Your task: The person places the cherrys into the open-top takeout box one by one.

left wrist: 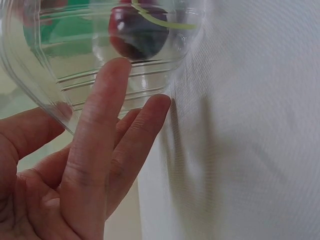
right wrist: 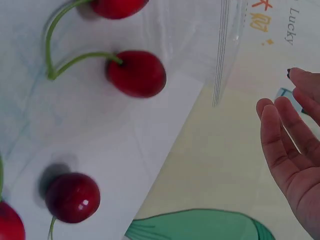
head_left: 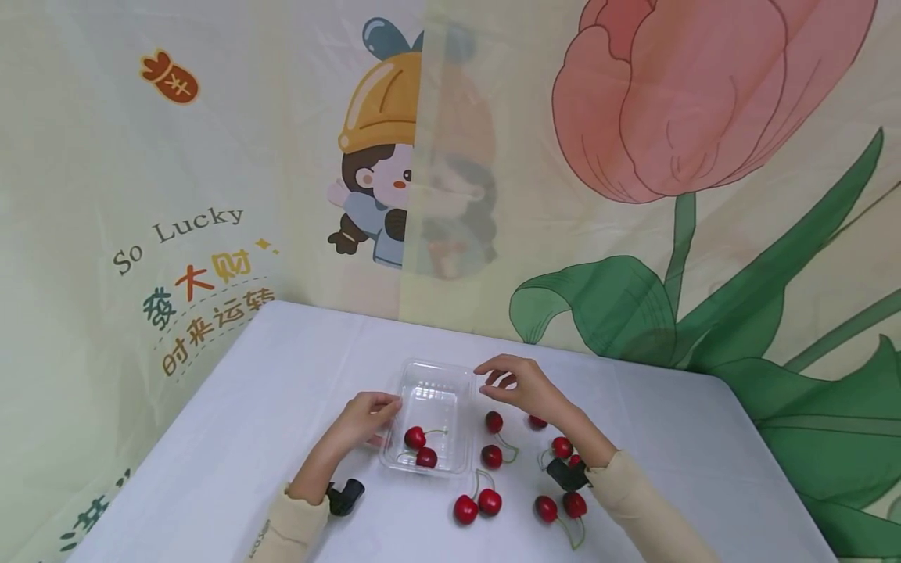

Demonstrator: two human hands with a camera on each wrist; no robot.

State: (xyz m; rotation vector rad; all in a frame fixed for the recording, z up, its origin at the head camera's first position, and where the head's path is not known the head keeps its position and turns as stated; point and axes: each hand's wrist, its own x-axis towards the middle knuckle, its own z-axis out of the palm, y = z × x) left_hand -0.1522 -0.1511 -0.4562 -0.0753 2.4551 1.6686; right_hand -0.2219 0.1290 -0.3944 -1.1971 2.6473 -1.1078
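A clear plastic container [head_left: 461,414] stands on the white table with two red cherries [head_left: 415,438] inside, near its front. My left hand [head_left: 366,418] holds the container's left side. In the left wrist view, the thumb is at the rim and the other fingers [left wrist: 100,115] lie against the outer wall. My right hand [head_left: 524,383] hovers by the container's back right corner. Its fingers are loosely bent, with nothing between them. In the right wrist view, that hand [right wrist: 295,155] appears apart from the container's wall [right wrist: 222,50].
Several cherries with green stems lie right of the container, including a joined pair [head_left: 489,502] in front and another pair [head_left: 545,508] near the right forearm. A single dark cherry [right wrist: 72,197] shows in the right wrist view. A printed cloth [head_left: 464,297] hangs behind the table.
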